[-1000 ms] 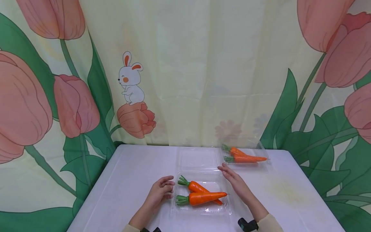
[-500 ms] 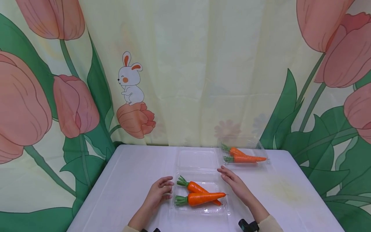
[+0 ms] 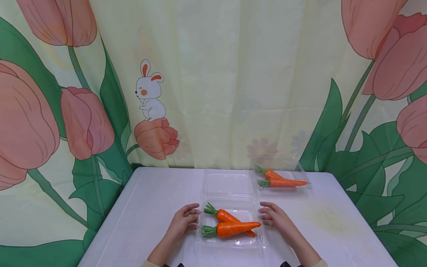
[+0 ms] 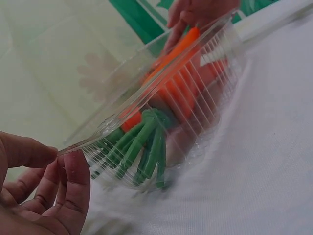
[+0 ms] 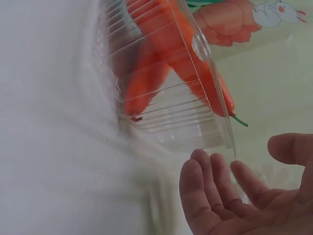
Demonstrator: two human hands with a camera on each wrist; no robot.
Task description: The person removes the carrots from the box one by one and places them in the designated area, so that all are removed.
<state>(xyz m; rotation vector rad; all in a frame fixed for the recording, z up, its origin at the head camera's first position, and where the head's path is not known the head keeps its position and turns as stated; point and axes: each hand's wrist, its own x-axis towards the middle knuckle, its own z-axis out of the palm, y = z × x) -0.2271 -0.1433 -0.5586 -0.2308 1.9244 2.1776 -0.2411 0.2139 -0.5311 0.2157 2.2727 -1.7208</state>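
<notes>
A clear plastic clamshell box lies with its lid folded back flat behind it. Two carrots with green stem tops are inside, the front carrot crossing over the rear carrot. At the box's left side, my left hand pinches the rim between thumb and fingers, as the left wrist view shows. My right hand is at the right side, fingers loosely bent and thumb apart; in the right wrist view its fingertips are close to the box's corner, holding nothing.
Behind to the right, a second clear box holds two more carrots. The white-covered table ends at a curtain printed with tulips and a rabbit.
My right hand has come back from near the hinge, toward the front of the box's right side. The left hand, the box and the carrots stay nearly where they were.
</notes>
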